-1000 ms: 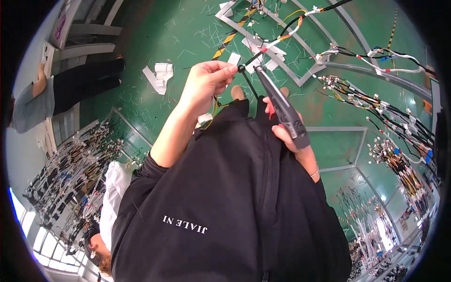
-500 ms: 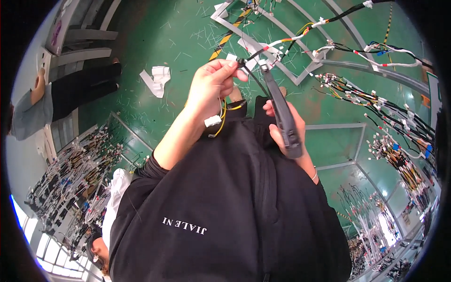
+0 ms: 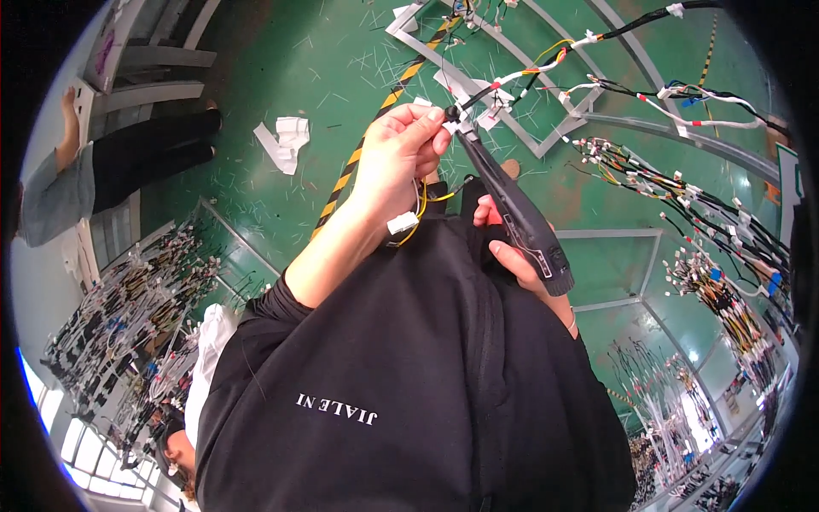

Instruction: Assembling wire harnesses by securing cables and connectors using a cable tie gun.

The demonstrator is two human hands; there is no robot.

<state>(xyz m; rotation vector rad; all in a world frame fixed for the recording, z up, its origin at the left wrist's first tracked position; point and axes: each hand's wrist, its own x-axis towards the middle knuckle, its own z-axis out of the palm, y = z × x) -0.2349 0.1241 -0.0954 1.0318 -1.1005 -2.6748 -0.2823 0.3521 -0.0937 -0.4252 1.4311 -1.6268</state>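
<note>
My left hand (image 3: 394, 154) pinches a black fastener (image 3: 451, 113) on a wire harness (image 3: 510, 78) between thumb and fingers. The harness runs off to the upper right in black, white, red and yellow wires. A black cable tie gun (image 3: 516, 209) is gripped by my right hand (image 3: 510, 253), with a red part showing by the fingers. Its metal nose touches or nearly touches the fastener; the exact contact is too small to tell. Below my left wrist hang yellow and white wires with a white connector (image 3: 403, 224).
More harnesses (image 3: 682, 192) hang on the right, and dense wire bundles (image 3: 128, 299) on the left. A grey metal frame (image 3: 539, 147) stands ahead over a green floor with scraps and striped tape (image 3: 339, 183). One person (image 3: 111, 179) is at the left, another (image 3: 181, 448) lower left.
The gun's nose has swung left, up to the fastener by my left fingertips. The black tie tail that showed beside the gun is no longer visible. My left hand has shifted slightly right.
</note>
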